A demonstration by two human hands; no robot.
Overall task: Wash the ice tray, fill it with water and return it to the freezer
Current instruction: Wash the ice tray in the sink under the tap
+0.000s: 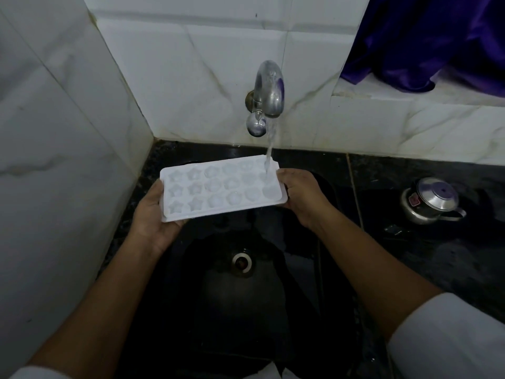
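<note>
Tap (269, 88) streams onto ice tray (221, 187); steel pot (429, 201) sits right.

fingers of left hand (153, 214) and right hand (300, 195): hidden beneath ice tray (221, 187). water level in tray cavities: cannot be determined. purple cloth (423, 36): cut off at top and right edges. red label (413, 201) on lidded steel pot (434, 198): too small to read.
</note>
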